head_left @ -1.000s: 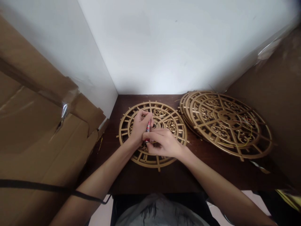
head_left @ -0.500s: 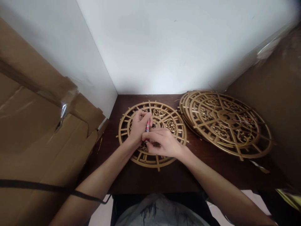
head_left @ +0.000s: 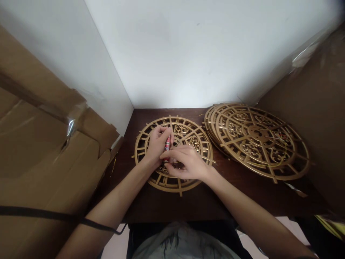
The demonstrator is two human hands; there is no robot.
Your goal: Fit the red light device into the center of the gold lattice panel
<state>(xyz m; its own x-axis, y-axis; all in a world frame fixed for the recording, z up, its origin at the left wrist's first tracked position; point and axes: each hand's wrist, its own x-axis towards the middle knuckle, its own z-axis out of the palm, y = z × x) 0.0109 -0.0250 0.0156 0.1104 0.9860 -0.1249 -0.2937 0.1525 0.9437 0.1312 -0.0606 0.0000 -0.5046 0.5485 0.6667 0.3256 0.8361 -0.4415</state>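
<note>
A round gold openwork frame (head_left: 179, 185) lies flat on the dark brown table. Over its left-centre part, a small red tube with a patterned label (head_left: 167, 146) is held between both hands. My left hand (head_left: 159, 142) is closed round the tube's upper end. The fingers of my right hand (head_left: 185, 162) pinch its lower end, thumb below and forefinger above. Between the hands the label shows; both ends of the tube are partly hidden by fingers.
Several similar gold frames (head_left: 275, 176) are stacked at the right, with thin wires on top. Cardboard (head_left: 48, 151) stands along the left, and a brown panel (head_left: 318, 108) on the right. A black cable (head_left: 54, 214) crosses my left forearm. A white wall (head_left: 188, 54) rises behind.
The view has shifted very slightly. Both hands and the red tube have moved a little left over the frame, and the tube's label has turned slightly. The grip looks the same.
</note>
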